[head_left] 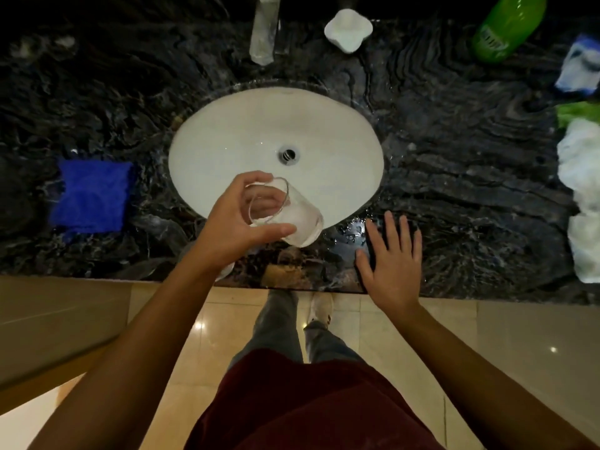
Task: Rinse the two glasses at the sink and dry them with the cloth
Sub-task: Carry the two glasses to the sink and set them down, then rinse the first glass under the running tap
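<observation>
My left hand (237, 222) grips a clear glass (293, 219) by its rim, tilted on its side over the near edge of the white oval sink (227, 134). Its fingers curl round the mouth, thumb underneath. My right hand (391, 264) lies flat with spread fingers on the wet dark marble counter (454, 177), just right of the glass and apart from it. A folded blue cloth (91, 194) sits on the counter left of the sink. Part of a second glass (226, 270) peeks out under my left wrist at the counter's front edge.
The tap (264, 30) stands behind the sink, beside a white soap dish (348, 30). A green bottle (506, 27), a blue-white packet (581, 64) and white crumpled cloths (581, 177) crowd the counter's right side. Below the counter edge are tiled floor and my legs.
</observation>
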Demonstrator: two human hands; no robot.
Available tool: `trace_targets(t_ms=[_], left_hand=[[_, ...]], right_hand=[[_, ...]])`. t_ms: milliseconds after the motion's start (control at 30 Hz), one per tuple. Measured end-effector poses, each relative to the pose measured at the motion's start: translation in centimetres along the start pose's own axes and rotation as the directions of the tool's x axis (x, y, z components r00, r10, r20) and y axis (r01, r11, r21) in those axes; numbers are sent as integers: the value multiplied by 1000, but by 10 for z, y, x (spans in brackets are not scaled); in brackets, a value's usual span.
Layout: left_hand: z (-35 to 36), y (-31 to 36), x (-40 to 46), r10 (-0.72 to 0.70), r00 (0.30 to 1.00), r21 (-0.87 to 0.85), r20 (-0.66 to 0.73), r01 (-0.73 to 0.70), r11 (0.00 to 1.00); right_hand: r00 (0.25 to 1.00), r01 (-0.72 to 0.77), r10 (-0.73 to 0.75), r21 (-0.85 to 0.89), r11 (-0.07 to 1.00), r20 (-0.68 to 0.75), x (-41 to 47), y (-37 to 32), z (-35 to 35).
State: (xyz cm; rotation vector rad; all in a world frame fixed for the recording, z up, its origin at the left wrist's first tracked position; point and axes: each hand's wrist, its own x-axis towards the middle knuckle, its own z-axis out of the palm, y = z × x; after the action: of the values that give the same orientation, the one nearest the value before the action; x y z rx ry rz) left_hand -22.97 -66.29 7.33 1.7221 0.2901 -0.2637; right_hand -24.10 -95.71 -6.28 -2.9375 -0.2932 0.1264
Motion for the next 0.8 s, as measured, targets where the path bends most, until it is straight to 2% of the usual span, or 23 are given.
trace_targets(t_ms=[167,300,400,500,567,667,733,800], left_hand=[[-21,6,46,-3,992,-75,-123,-6,997],[-42,-5,89,-30,986,-38,-163,24,999],[-53,-11,116,-42,982,29,-185,48,998],[-65,-15,139,-50,986,33,-157,56,998],[-74,-19,149,-68,992,-12,-109,67,998],[-85,-28,164,-63,995,24,-82,66,998],[-88,-33,175,-57,993,61,-102,63,996],[-89,-37,187,-53,991,76,-119,62,995]], right_hand=[[998,-44,45,13,999,-53,10,-7,-8],[995,-34,33,-11,999,-99,8,-9,-4],[995,-71,70,-24,997,-64,15,-11,-9],[990,-135,136,-34,990,32,38,-23,-28],[990,-132,127,91,987,55,62,-37,-46],[998,-36,49,357,933,-27,116,-70,-75],[994,50,-2,432,900,-111,164,-95,-90],[982,130,-56,428,894,-181,212,-118,-99]])
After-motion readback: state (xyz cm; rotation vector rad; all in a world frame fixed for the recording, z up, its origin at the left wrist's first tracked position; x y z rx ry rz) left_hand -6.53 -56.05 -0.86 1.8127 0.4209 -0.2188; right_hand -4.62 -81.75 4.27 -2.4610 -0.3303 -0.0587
